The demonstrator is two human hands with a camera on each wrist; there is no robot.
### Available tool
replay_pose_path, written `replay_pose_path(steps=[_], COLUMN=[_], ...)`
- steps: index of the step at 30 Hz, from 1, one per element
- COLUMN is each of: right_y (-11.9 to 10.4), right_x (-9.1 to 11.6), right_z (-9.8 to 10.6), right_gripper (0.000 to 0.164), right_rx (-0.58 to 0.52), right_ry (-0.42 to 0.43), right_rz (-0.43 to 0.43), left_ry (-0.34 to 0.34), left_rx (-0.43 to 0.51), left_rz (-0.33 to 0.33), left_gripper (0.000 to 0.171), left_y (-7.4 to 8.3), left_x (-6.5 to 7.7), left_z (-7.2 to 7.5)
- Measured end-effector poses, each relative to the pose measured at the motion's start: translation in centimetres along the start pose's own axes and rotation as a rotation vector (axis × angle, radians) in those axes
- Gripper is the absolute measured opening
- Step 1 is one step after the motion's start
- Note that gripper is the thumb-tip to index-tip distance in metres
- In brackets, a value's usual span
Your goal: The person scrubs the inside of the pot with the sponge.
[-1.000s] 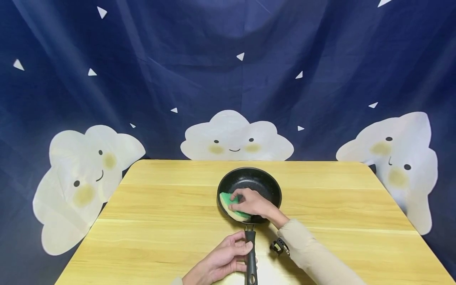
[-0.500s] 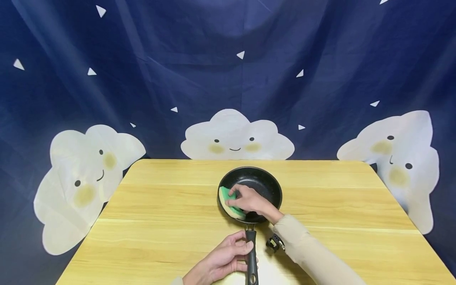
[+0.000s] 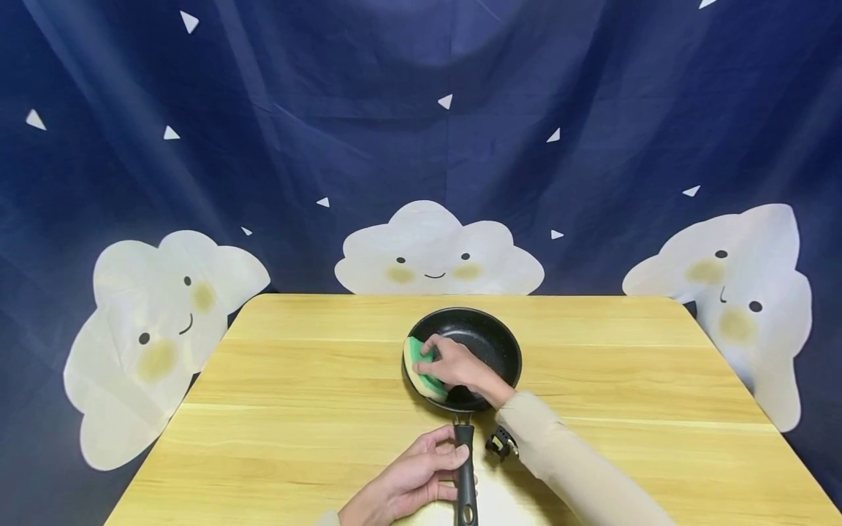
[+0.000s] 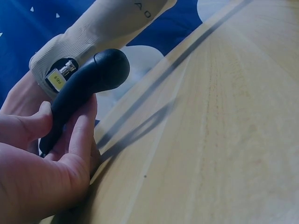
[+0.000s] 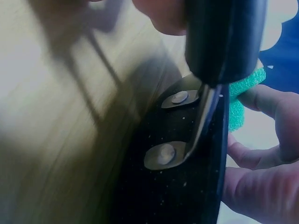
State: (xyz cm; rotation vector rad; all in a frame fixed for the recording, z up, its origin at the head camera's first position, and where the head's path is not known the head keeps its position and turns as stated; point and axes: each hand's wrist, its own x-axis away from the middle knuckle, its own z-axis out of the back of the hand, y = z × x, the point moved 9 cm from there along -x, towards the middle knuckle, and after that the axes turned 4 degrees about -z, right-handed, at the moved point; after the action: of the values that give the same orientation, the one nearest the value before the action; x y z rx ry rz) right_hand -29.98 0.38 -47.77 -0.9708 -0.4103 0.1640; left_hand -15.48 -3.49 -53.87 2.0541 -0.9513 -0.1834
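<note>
A black frying pan (image 3: 495,349) sits on the table in the head view, its handle (image 3: 464,467) pointing toward me. My left hand (image 3: 421,471) grips that handle, thumb on top; the left wrist view shows the same handle (image 4: 91,77) between thumb and fingers. Inside the pan, against its left wall, my right hand (image 3: 458,365) pinches a green and cream sponge (image 3: 430,387) between thumb and fingers. From the right wrist, the green side of the sponge (image 5: 237,112) shows past the pan's outer wall (image 5: 173,196); the wall hides the sponge's lower part.
A wooden table (image 3: 276,409) reaches to a dark blue curtain (image 3: 368,131) with white clouds. Under the right sleeve (image 3: 559,446) a small black wrist-worn device (image 3: 501,443) hangs close to the pan handle.
The right hand and sponge have slid along the pan's left wall, away from the handle and slightly leftward. The left hand keeps its hold on the handle, and the pan has barely moved.
</note>
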Motion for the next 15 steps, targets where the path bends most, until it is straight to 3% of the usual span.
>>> replay_pose_path(steps=[8,15], right_y=[0.0,-0.5], right_x=[-0.6,-1.1], right_z=[0.1,0.4], right_gripper=[0.034,0.035], right_rx=[0.026,0.165], right_ry=[0.038,0.105], right_rz=[0.001,0.013], left_ry=[0.008,0.004], left_rx=[-0.001,-0.006], left_rz=[-0.005,-0.011], left_gripper=[0.022,0.017], left_y=[0.0,0.0], left_x=[0.0,0.0], left_z=[0.1,0.0])
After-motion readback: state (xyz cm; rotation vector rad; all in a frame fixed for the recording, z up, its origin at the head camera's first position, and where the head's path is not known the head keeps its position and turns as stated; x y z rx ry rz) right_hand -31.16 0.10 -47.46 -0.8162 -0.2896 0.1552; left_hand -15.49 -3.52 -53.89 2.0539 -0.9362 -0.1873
